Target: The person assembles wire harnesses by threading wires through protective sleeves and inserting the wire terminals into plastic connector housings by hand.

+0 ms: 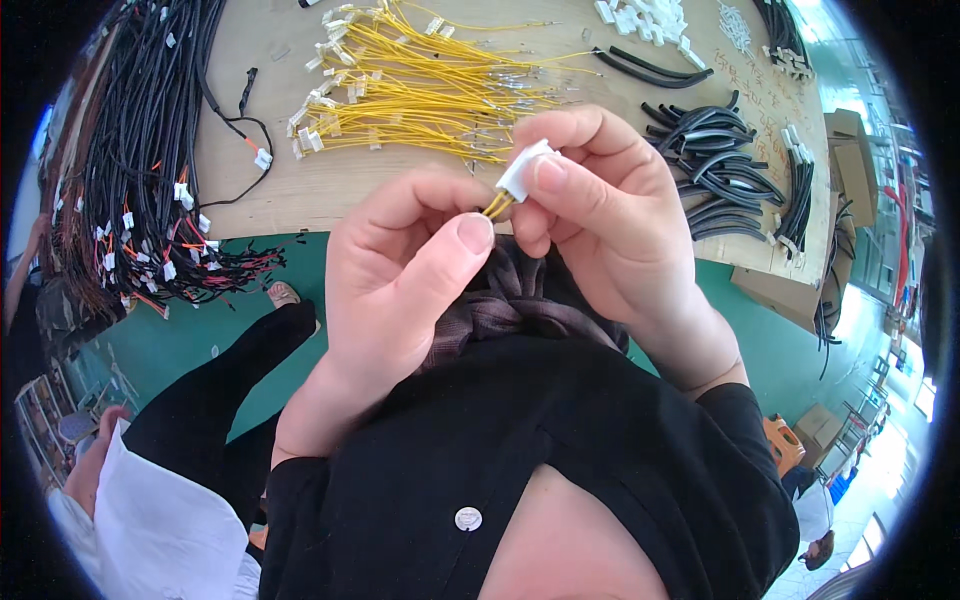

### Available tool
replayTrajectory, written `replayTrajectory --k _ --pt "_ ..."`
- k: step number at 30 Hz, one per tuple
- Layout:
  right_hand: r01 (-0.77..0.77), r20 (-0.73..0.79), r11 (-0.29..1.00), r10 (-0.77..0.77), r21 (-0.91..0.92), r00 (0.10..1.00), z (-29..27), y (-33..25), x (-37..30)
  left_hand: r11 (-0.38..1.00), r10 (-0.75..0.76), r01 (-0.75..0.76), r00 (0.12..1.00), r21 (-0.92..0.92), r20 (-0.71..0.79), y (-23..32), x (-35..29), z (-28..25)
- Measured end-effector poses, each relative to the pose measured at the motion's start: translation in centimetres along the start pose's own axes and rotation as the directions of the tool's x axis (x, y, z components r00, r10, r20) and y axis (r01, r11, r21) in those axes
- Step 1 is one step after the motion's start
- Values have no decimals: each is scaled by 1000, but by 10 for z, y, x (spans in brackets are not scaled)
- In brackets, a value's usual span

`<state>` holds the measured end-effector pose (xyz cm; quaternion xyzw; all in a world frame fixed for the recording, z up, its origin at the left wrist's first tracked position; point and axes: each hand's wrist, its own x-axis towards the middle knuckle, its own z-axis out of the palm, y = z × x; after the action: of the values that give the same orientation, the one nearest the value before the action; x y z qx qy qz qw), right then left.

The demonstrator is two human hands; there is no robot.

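Close in front of me, my right hand [600, 190] pinches a white plastic connector housing [522, 170] between thumb and fingers. Yellow wires [497, 206] run out of the housing's lower end. My left hand [415, 250] grips these wires between thumb and forefinger, right beside the connector. The rest of the wires is hidden behind the left hand. Beyond both hands, a spread of yellow wires [430, 90] lies on the wooden table [290, 185], with white connectors at their left ends and bare metal terminals at their right ends.
Black cable bundles [150, 110] with white connectors hang over the table's left edge. Short black tubes [715, 165] lie at the right, below a pile of white housings [650, 25]. Cardboard boxes [850, 165] stand beyond the right edge. A person in white [165, 510] is at my lower left.
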<state>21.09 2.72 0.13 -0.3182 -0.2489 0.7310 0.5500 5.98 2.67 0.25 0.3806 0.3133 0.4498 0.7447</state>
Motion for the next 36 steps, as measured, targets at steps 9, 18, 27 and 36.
replayTrajectory --k 9,18,27,36 --pt "456 202 771 -410 -445 890 -5 4 -1 993 7 -6 1000 121 -9 3 4 4" --pt "553 365 481 -432 -680 824 -11 0 -1 980 -110 129 985 152 -130 6 5 9" --pt "464 499 466 -54 -753 865 -20 -33 16 894 -178 196 981 404 -81 2 3 0" --pt "203 203 2 -43 -979 978 -28 -63 148 952 -299 300 954 62 -34 -7 26 -15"
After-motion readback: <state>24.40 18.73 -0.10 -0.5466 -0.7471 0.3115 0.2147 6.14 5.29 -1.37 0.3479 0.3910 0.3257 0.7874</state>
